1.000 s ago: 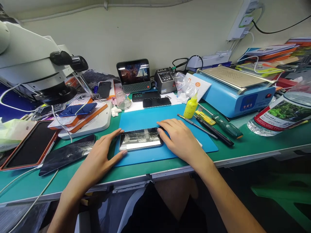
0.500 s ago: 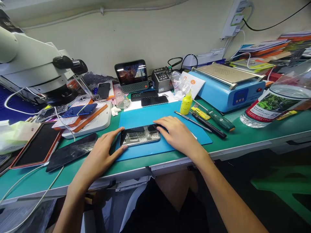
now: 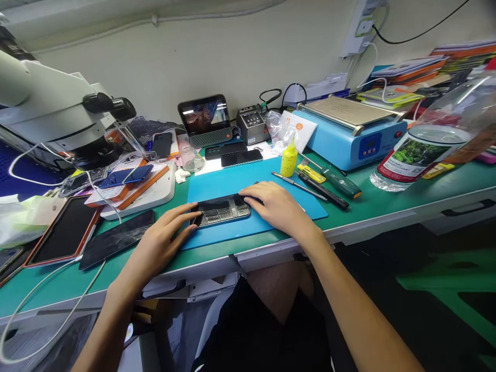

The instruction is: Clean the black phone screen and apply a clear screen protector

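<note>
A smartphone (image 3: 221,211) lies flat, screen up, on a blue mat (image 3: 217,181), its glossy glass reflecting lights. At its left end, my left hand (image 3: 165,235) holds the edge between thumb and fingers, with one fingertip over the glass. My right hand (image 3: 273,209) has its thumb and fingertips on the right end. Right of the mat's middle stands a yellow squeeze bottle (image 3: 289,160). A slim metal-tipped tool (image 3: 298,186), a black pen-like tool (image 3: 323,191) and a green-handled screwdriver (image 3: 341,182) lie beyond my right hand.
A microscope (image 3: 58,113) overhangs the left side, above stacked phones and parts. Near my left forearm lies a dark phone (image 3: 116,240). A blue heating plate machine (image 3: 349,137) and a large water bottle (image 3: 418,155) stand on the right. A lit display (image 3: 205,119) stands against the wall.
The view has shifted slightly. My left fingers have moved a little further over the phone's left end. My right hand keeps its place at the other end.
</note>
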A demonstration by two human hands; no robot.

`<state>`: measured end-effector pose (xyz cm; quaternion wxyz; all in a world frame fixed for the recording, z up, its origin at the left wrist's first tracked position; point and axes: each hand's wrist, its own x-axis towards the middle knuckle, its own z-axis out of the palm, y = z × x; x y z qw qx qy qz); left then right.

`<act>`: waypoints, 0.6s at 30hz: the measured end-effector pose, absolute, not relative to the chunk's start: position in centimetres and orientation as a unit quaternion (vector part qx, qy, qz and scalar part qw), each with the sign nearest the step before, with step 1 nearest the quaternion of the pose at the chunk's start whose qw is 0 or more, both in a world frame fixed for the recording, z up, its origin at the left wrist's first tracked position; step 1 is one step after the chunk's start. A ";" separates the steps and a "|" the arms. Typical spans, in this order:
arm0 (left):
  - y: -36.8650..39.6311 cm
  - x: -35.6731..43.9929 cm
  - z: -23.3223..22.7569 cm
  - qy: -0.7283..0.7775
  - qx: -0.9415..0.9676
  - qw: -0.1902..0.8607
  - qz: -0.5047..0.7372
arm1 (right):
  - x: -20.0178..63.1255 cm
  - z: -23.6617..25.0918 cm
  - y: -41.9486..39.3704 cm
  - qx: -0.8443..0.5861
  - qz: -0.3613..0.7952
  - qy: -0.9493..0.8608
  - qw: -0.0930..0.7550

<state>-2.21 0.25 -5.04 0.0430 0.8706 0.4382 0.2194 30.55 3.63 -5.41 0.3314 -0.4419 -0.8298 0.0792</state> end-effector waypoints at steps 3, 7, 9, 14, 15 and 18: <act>0.3 -2.5 -4.7 0.401 0.894 0.004 0.200 | 30.7 -5.4 3.5 -0.438 0.077 -0.830 0.336; 0.8 -2.6 -3.8 0.363 0.915 -0.042 0.169 | 31.0 -5.4 3.4 -0.428 0.078 -0.831 0.346; 1.1 -2.8 -3.4 0.354 0.921 -0.049 0.153 | 31.1 -5.5 3.3 -0.424 0.078 -0.831 0.352; 1.6 -3.6 -3.1 0.333 0.935 -0.055 0.111 | 31.3 -5.5 3.0 -0.412 0.084 -0.833 0.360; 1.6 -3.8 -3.1 0.332 0.936 -0.058 0.102 | 31.3 -5.5 2.9 -0.411 0.088 -0.833 0.360; 1.7 -4.2 -3.1 0.325 0.940 -0.068 0.081 | 31.4 -5.5 2.8 -0.419 0.103 -0.825 0.363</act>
